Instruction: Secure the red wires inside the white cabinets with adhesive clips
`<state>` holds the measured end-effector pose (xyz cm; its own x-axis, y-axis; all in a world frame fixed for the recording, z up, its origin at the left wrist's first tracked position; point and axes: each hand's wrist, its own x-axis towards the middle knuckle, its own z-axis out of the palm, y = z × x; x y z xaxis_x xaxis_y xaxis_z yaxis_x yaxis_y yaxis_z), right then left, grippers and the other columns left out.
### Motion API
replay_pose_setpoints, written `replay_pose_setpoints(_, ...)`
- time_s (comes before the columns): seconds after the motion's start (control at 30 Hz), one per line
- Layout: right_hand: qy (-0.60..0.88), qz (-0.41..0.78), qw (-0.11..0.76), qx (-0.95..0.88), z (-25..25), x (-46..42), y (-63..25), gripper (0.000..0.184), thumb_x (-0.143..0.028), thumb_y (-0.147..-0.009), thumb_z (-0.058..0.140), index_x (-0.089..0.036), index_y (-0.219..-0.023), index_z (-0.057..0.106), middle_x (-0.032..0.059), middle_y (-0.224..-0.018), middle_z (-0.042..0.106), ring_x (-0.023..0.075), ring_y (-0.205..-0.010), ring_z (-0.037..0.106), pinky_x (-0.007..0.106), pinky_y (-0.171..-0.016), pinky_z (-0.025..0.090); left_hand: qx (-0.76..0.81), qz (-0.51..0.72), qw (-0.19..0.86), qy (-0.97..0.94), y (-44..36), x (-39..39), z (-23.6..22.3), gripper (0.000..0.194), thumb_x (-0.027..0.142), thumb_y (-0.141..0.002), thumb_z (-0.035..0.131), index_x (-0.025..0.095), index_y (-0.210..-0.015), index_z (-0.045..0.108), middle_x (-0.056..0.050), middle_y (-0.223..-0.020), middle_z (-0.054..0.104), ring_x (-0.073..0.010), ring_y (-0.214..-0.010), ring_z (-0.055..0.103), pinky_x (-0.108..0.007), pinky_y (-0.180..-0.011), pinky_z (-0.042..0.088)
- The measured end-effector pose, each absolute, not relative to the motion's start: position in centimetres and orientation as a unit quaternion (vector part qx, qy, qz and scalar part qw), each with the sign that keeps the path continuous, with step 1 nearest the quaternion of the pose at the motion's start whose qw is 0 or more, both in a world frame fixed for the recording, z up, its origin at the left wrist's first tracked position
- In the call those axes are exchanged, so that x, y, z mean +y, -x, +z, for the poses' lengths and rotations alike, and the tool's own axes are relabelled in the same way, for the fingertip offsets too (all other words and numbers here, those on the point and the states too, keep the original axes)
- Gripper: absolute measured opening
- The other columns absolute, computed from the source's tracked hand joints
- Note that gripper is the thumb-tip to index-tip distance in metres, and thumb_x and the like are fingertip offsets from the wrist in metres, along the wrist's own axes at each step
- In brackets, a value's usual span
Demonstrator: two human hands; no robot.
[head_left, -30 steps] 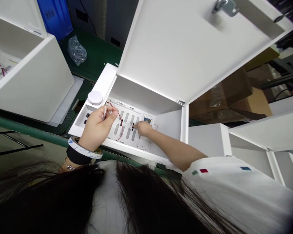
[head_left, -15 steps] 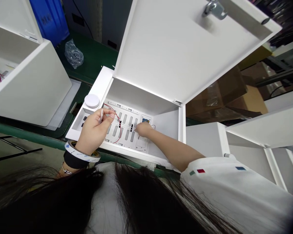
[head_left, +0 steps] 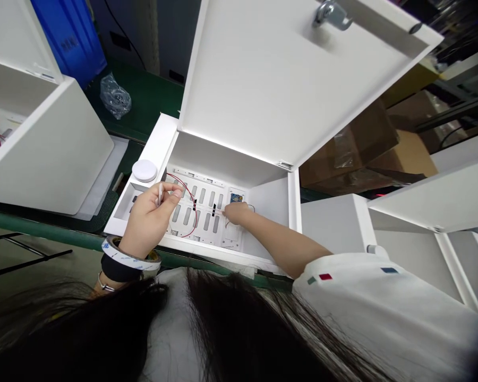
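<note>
My left hand [head_left: 151,216] is closed in a pinch above the left part of an open white metal cabinet [head_left: 271,159]. A slim white piece [head_left: 160,194] shows among its fingers; its kind is unclear. A red wire [head_left: 196,219] curves over the slotted white plate [head_left: 202,218] just beyond the fingertips. Inside the cabinet, my right hand [head_left: 236,213] is closed low over the plate, beside a small black piece [head_left: 214,210]. A thin pale strand runs toward its fingertips, which are mostly hidden. Behind that hand lies a blue circuit board [head_left: 236,197].
The cabinet's door [head_left: 258,74] stands raised, with a metal lock [head_left: 331,15]. A round white disc [head_left: 144,170] rests on the cabinet's left rim. More white cabinets [head_left: 43,154] flank it. A plastic bag [head_left: 115,97], a blue bin [head_left: 69,40] and cardboard boxes [head_left: 346,151] lie behind.
The view has shifted slightly. My left hand has moved a little left and down in the picture, still pinched. My right hand keeps almost the same place over the plate.
</note>
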<state>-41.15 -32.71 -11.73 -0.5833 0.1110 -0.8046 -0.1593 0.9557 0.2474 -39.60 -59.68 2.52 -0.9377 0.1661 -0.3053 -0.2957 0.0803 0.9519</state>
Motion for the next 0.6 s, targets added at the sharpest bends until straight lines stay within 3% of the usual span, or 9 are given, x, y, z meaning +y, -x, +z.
replay_pose_setpoints(0.17,0.05,0.132,0.425,0.894,-11.6,-33.7,42.0,0.045,-0.01,-0.081,0.059,-0.016,-0.125,0.066,0.021,-0.121,0.066,0.0323,-0.11,0.064,0.041,-0.086,0.049,0.718,0.675,0.168,0.038,39.7,-59.6,2.3,0.028,0.044,-0.086,0.064,0.019,-0.099,0.065,0.006,-0.059,0.035,-0.0085,-0.05,0.028,-0.023,-0.047,0.024)
replay_pose_setpoints(0.33,0.209,0.079,0.349,0.91,-13.0,-35.3,43.2,0.068,-0.013,-0.089,0.049,-0.039,-0.15,0.036,0.0118,-0.113,0.069,0.0283,-0.106,0.064,0.039,-0.091,0.044,0.716,0.675,0.171,0.037,39.8,-59.5,2.3,0.027,0.043,-0.086,0.064,0.019,-0.098,0.065,0.006,-0.056,0.034,-0.0087,-0.049,0.027,-0.023,-0.047,0.024)
replay_pose_setpoints(0.43,0.204,0.089,0.339,0.914,-14.2,-36.3,44.0,0.063,-0.019,-0.094,0.042,-0.042,-0.151,0.03,0.011,-0.113,0.069,0.0275,-0.105,0.063,0.039,-0.091,0.042,0.722,0.669,0.169,0.036,39.8,-59.4,2.4,0.026,0.043,-0.086,0.064,0.02,-0.098,0.065,0.006,-0.056,0.033,-0.0091,-0.049,0.028,-0.023,-0.047,0.025)
replay_pose_setpoints(0.6,0.225,0.088,0.349,0.905,-15.2,-37.4,44.9,0.052,-0.025,-0.098,0.035,-0.039,-0.148,0.038,0.0127,-0.115,0.069,0.0302,-0.105,0.063,0.044,-0.092,0.04,0.726,0.666,0.166,0.038,39.8,-59.4,2.4,0.026,0.043,-0.086,0.063,0.02,-0.098,0.065,0.007,-0.055,0.031,-0.0091,-0.049,0.027,-0.023,-0.047,0.025)
